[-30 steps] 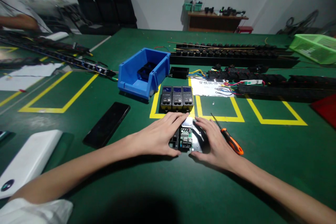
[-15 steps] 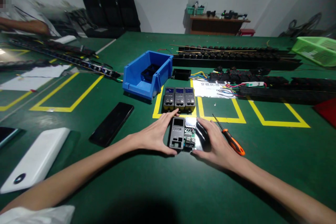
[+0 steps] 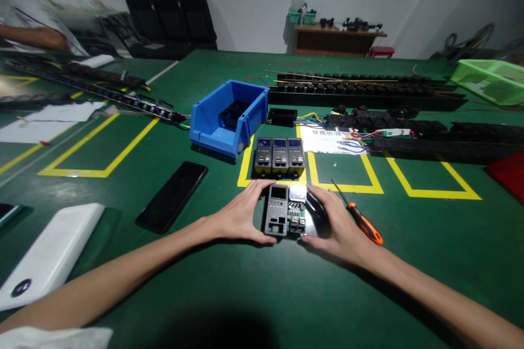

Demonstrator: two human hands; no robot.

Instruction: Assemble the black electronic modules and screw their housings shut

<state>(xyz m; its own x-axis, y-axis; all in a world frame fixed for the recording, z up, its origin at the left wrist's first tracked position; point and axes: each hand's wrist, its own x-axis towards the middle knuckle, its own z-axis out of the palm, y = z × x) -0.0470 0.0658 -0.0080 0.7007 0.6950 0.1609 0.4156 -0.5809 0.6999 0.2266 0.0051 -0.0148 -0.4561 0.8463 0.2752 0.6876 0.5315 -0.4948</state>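
Note:
Side by side on the green table lie a dark grey plastic housing [image 3: 277,211] with cut-out windows and an exposed circuit board [image 3: 296,215] with a small white-lit screen. My left hand [image 3: 241,218] curves around the housing, thumb at its lower edge and index finger at its upper edge. From the other side, my right hand [image 3: 338,223] grips the circuit board, thumb low and fingers high; a shiny dark surface shows beside it under the palm. Just beyond stand three assembled modules [image 3: 280,156] in a row. An orange-and-black screwdriver [image 3: 364,222] rests right of my right hand.
A blue bin [image 3: 221,136] with black parts stands behind on the left. Nearer are a black phone [image 3: 172,196] and a white power bank [image 3: 53,251]. Black strips with wires [image 3: 385,120] stretch across the right, near a green basket [image 3: 491,79]. Another person's arm [image 3: 35,37] shows far left.
The view has shifted slightly. My left index finger has drawn back a little from the row of modules toward the housing's upper edge. My right hand keeps its grip on the circuit board.

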